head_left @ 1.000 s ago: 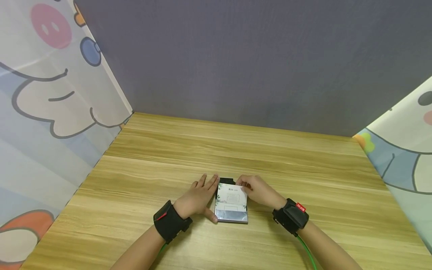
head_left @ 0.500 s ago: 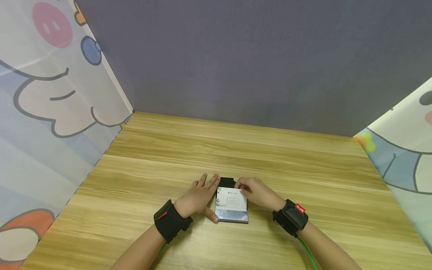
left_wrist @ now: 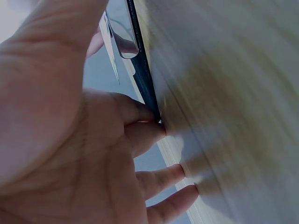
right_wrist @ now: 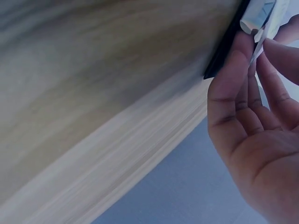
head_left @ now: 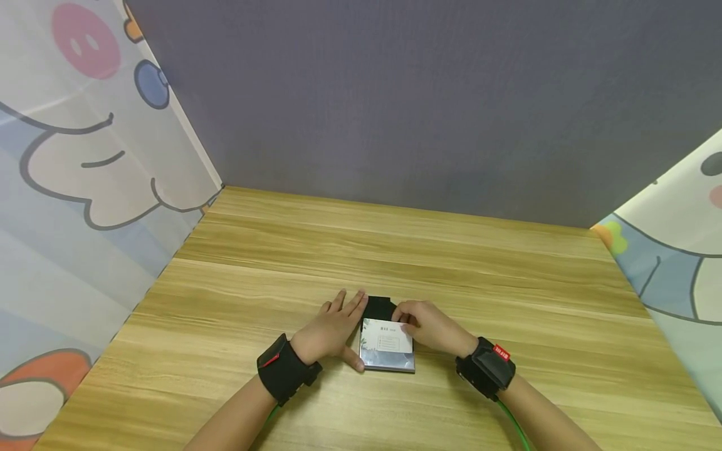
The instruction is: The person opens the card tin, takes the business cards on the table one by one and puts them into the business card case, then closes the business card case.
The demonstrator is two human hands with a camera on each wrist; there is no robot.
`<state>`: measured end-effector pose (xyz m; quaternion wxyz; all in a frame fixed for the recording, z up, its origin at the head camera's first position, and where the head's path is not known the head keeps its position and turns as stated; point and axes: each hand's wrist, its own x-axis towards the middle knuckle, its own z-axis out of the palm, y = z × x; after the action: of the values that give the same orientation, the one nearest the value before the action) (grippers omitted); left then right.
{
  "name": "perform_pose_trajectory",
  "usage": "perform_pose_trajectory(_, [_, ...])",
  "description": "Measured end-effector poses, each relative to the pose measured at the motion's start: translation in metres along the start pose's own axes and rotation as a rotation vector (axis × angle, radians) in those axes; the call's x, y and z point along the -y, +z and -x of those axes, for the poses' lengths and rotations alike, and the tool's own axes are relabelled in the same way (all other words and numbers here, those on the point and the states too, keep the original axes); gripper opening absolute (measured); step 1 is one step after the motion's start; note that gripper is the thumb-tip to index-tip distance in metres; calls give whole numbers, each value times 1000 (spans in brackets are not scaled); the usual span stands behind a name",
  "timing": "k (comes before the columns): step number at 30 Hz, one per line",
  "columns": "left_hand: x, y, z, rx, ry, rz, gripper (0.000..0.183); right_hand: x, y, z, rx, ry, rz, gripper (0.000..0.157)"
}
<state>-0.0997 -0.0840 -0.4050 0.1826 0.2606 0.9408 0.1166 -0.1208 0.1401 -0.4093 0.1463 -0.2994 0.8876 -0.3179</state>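
A thin, flat black rectangular object (head_left: 376, 308) lies on the table, its far part uncovered. Over its nearer part is a white printed sheet (head_left: 387, 336) with leaf patterns, and a glossy silvery strip (head_left: 389, 360) shows along the near edge. My left hand (head_left: 327, 335) has its fingers spread along the left side, thumb at the near corner and fingertips on the table and black edge. At the right side, my right hand (head_left: 431, 326) pinches the sheet's edge between thumb and fingers. Both wrist views show glossy film (left_wrist: 122, 35) curling in a rounded bend above the black object.
The wood-grain table (head_left: 282, 250) extends around both hands. A grey panel (head_left: 395, 106) rises along its far edge, and cartoon-printed curtains (head_left: 84, 188) hang at both sides. Black wristbands (head_left: 486, 368) with green cables sit on both wrists.
The far edge of the white sheet has come nearer the body, uncovering more of the black object. My right hand has shifted slightly nearer with it; the left hand stays in place.
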Motion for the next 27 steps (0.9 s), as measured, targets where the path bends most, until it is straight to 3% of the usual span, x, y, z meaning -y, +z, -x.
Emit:
perform_pose_trajectory(11, [0, 0, 0, 2, -1, 2, 124, 0, 2, 2, 23, -53, 14, 16])
perform_pose_trajectory(20, [0, 1, -1, 16, -7, 10, 123, 1, 3, 4, 84, -54, -30, 21])
perform_pose_trajectory(27, [0, 1, -1, 18, -9, 1, 123, 2, 4, 6, 81, -56, -12, 20])
